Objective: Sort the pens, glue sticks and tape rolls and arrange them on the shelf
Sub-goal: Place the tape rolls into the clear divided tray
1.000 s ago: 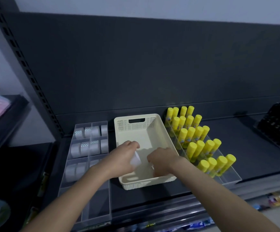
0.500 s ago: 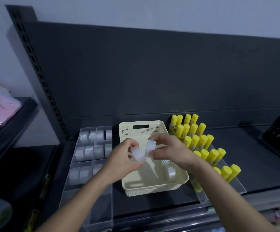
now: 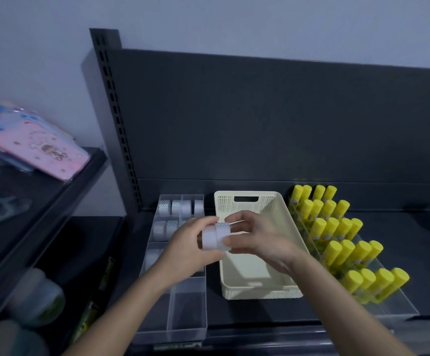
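Observation:
Two white tape rolls point(image 3: 215, 237) are pressed side by side between my hands, above the gap between the clear divided tray point(image 3: 180, 317) and the cream basket point(image 3: 257, 289). My left hand point(image 3: 188, 247) grips the left roll; my right hand point(image 3: 257, 240) holds the right one with fingers round it. More tape rolls point(image 3: 178, 208) stand in the tray's far compartments. Yellow glue sticks point(image 3: 337, 227) stand in rows in a clear stepped holder to the right. No pens are clearly visible.
The dark shelf point(image 3: 273, 312) has a tall dark back panel point(image 3: 260, 119). The tray's near compartments hold nothing. On a side shelf at left lie pink and blue packets point(image 3: 42, 147), with blurred jars point(image 3: 36, 296) below.
My hands lifted out of the basket, each with a tape roll, and brought the rolls together, moving left towards the divided tray. The camera has shifted left.

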Motion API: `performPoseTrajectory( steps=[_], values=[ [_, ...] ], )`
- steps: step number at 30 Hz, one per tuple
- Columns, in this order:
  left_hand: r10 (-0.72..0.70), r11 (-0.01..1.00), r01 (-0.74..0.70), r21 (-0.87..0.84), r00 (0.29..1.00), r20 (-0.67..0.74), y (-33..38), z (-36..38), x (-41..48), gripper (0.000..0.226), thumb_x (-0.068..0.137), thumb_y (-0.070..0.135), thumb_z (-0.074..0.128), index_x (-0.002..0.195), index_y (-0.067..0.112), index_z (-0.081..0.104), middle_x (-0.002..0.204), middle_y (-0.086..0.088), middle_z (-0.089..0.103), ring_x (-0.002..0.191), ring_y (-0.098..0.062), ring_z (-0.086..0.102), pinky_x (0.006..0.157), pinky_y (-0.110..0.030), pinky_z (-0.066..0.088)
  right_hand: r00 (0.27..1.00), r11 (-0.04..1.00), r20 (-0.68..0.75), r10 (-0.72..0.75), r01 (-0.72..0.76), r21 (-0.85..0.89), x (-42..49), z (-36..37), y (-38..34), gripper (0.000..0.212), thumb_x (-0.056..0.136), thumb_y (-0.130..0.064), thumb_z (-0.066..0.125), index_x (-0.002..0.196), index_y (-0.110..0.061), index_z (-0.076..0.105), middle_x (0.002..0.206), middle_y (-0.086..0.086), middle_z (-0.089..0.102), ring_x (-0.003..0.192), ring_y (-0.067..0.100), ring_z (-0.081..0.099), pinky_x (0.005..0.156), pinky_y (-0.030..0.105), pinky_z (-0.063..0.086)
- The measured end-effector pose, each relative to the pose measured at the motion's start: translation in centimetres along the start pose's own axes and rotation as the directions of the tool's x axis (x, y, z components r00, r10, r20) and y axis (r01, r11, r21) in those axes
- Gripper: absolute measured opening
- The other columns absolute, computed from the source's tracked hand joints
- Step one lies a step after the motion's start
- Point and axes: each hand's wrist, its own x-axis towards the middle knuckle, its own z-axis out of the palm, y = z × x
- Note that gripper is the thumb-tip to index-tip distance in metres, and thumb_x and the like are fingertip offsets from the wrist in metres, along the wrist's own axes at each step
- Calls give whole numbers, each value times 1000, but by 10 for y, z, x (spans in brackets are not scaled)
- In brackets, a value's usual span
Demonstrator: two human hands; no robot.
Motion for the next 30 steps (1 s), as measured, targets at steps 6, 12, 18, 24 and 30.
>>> performPoseTrajectory(
  steps=[6, 12, 18, 24, 30],
  values=[
    [-21, 997, 28, 73, 996, -90, -11, -21, -17, 60, 65, 32, 85, 120, 33, 60, 111, 23, 56, 101, 14, 48, 76, 2, 35, 999, 997, 17, -35, 36, -70, 4, 22, -3, 39, 77, -11, 77, 109, -13, 54, 110, 9, 62, 89, 22, 65, 85, 44, 57],
    [-28, 996, 32, 81, 998, -48, -16, -17, -20, 57, 66, 36, 84, 117, 35, 59, 106, 29, 52, 99, 18, 46, 75, 1, 34, 979, 108, -199, 37, -202, -974, 3, -46, -9, 48, 85, -33, 68, 121, -8, 51, 121, 10, 58, 108, 27, 58, 82, 30, 47],
    [0, 999, 0, 52, 1000, 9, -13, 3, -8, 56, 65, 38, 83, 116, 35, 59, 112, 20, 57, 102, 9, 50, 78, -7, 37, 951, -62, -263, 164, -256, -965, 2, -42, 36, 43, 87, -29, 60, 122, -6, 50, 126, 16, 48, 114, 31, 53, 89, 35, 46],
    [-10, 1000, 10, 7, 1000, -5, -13, 11, 1, 54, 66, 37, 84, 113, 38, 59, 109, 24, 57, 99, 13, 49, 76, -6, 36, 965, -79, -239, 107, -232, -970, 13, -45, 53, 30, 88, -9, 47, 116, -7, 57, 119, 14, 59, 113, 29, 51, 89, 31, 43],
    [-54, 998, 53, -36, 998, -32, -16, 11, 1, 48, 64, 39, 84, 102, 48, 57, 106, 26, 58, 97, 14, 50, 76, -11, 39, 947, 647, -318, 36, -265, -715, 23, -51, 60, 29, 75, -13, 70, 103, -16, 63, 67, -1, 65, 58, 8, 65, 53, 15, 46]
  ],
)
